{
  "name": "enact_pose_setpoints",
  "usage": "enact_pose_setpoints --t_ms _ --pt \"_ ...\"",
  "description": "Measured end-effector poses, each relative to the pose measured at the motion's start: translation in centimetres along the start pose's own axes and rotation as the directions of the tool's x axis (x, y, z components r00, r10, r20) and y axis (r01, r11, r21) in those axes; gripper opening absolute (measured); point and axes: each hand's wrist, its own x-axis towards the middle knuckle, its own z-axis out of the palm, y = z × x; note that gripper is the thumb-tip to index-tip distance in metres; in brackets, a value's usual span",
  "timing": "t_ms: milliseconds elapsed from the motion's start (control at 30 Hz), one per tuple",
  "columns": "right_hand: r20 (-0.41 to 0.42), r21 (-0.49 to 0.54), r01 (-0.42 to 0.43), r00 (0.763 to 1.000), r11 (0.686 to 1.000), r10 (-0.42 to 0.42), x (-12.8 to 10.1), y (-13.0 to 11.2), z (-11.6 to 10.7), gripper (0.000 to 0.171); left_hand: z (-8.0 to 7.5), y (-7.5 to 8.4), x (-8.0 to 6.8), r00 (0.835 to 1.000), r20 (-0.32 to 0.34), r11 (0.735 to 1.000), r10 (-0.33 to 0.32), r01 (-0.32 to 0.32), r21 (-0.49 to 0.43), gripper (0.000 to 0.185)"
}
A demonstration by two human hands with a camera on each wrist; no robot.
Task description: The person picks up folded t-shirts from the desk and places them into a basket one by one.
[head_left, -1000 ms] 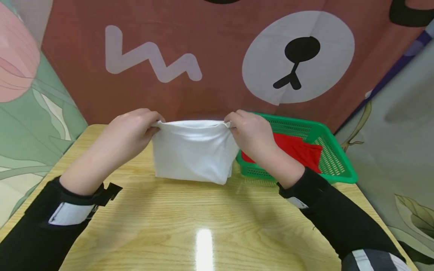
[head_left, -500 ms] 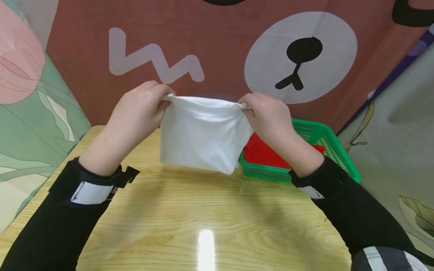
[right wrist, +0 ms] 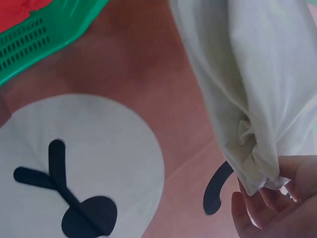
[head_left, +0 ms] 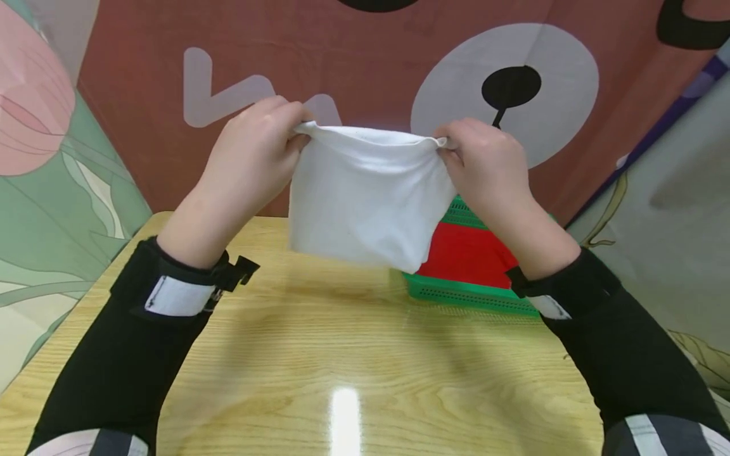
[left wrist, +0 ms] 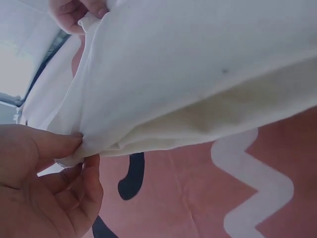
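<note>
A folded white cloth (head_left: 371, 196) hangs in the air above the table, stretched between both hands. My left hand (head_left: 256, 149) pinches its upper left corner, and my right hand (head_left: 487, 164) pinches the upper right one. In the left wrist view, thumb and fingertips of the left hand (left wrist: 54, 178) squeeze the edge of the white cloth (left wrist: 198, 59), whose layers part slightly. The right wrist view has the cloth (right wrist: 267, 89) bunched at the corner where the right hand (right wrist: 282, 203) grips it.
A green plastic basket (head_left: 473, 297) stands at the right rear of the wooden table (head_left: 319, 354), partly hidden by the right arm. Red fabric (head_left: 464, 256) lies in it. Behind the table hangs a brown curtain (head_left: 365, 69) with a bear print.
Both hands have risen and shifted right, lifting the white cloth from near the tabletop to higher in front of the curtain. The grip at both corners stays the same.
</note>
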Motion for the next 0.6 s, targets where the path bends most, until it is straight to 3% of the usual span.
enact_pose_setpoints --t_ms 267,600 --pt "0.005 -0.023 -0.083 0.996 0.996 0.084 0.2 2.0 -1.1 0.024 1.4 1.2 1.6 0.998 0.061 0.999 0.034 -0.033 -0.020 0.017" --pt "0.012 -0.077 -0.189 0.982 0.979 0.191 -0.8 4.8 -2.2 0.022 5.0 2.8 3.7 0.987 0.154 0.998 0.040 -0.031 -0.057 0.017"
